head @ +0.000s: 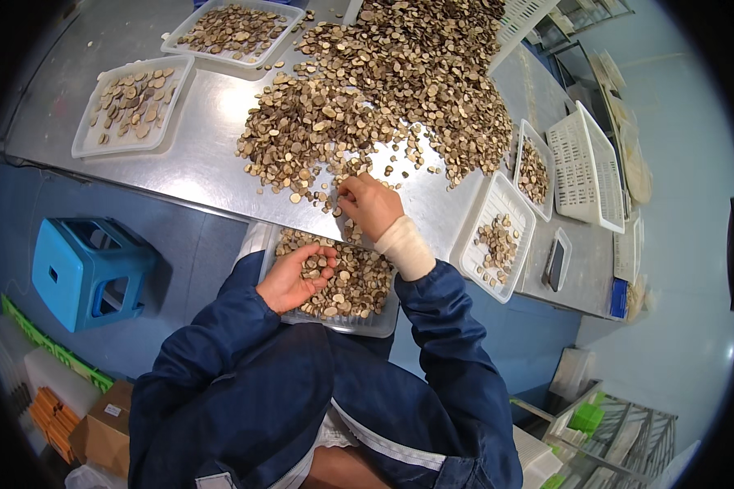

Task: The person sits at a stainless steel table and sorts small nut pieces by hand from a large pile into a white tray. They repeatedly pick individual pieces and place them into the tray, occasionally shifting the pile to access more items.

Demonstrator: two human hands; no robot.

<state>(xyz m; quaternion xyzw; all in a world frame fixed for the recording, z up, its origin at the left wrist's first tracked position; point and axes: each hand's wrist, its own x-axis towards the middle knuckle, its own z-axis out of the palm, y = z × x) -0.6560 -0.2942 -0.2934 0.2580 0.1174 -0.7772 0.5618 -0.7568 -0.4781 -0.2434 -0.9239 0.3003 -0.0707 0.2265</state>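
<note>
A large heap of dried, sliced brown pieces (428,79) covers the middle of the steel table (202,177). My right hand (370,202), with a cream cuff at the wrist, is over the heap's near edge, thumb and fingers pinched together; whether a slice is between them cannot be told. My left hand (300,278) is palm up and cupped around several slices. It rests above a translucent plastic tray (376,327) on my lap, which is full of the same slices and partly under the table's edge.
Two white trays (183,104) with slices stand at the left, the other tray (296,24) farther back. At the right are two more trays (465,257), a white perforated basket (587,171) and a dark flat device (555,266) in a small tray. A blue stool (64,275) stands on the floor at left.
</note>
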